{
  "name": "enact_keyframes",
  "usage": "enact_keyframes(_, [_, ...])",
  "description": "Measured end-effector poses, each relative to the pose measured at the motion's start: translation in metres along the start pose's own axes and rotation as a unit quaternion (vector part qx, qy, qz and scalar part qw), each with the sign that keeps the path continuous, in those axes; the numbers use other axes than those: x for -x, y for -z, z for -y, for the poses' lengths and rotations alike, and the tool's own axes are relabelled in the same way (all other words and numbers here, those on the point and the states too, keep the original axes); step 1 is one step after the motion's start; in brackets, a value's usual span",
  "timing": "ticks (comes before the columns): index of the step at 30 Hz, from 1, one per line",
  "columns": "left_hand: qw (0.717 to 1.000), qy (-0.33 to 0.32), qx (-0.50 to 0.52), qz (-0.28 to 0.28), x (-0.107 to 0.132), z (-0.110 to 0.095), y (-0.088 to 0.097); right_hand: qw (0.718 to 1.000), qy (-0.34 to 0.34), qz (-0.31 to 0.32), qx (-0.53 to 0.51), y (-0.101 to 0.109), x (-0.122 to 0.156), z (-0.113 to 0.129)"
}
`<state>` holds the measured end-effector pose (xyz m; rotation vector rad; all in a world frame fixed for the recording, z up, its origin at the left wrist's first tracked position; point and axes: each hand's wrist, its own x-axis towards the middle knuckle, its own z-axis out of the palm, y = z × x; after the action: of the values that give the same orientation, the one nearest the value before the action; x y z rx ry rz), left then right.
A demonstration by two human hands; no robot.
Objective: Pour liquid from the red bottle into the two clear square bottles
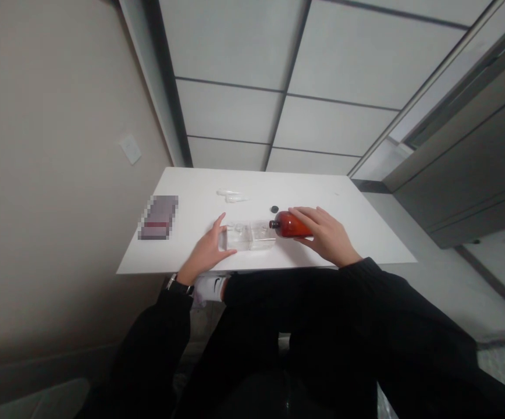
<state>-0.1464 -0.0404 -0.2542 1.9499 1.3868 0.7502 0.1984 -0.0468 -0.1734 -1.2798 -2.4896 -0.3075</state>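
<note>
From the head view, the right hand (326, 234) grips an amber glass bottle (291, 224) lying on its side, neck pointing left, just beside a clear plastic container (249, 237). The left hand (206, 251), fingers curved, holds that container's left end. Both sit near the near edge of a white table (305, 192). Farther off lie a small black cap (274, 209) and clear plastic pieces (230, 196); a pixelated object (159, 217) lies left.
</note>
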Motion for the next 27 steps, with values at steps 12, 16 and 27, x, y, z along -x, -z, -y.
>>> enact_keyframes(12, [1.0, -0.005, 0.0, 0.006, -0.001, -0.004, 0.002, 1.0, 0.018, 0.007, -0.007, 0.007, -0.009, -0.001])
enact_keyframes(16, [1.0, -0.017, 0.004, 0.009, -0.001, -0.004, 0.001, 1.0, 0.028, 0.011, -0.003, 0.009, -0.013, -0.002])
enact_keyframes(27, [1.0, -0.011, 0.002, -0.002, -0.001, -0.001, 0.0, 0.997, 0.066, 0.02, 0.042, 0.012, -0.02, -0.006])
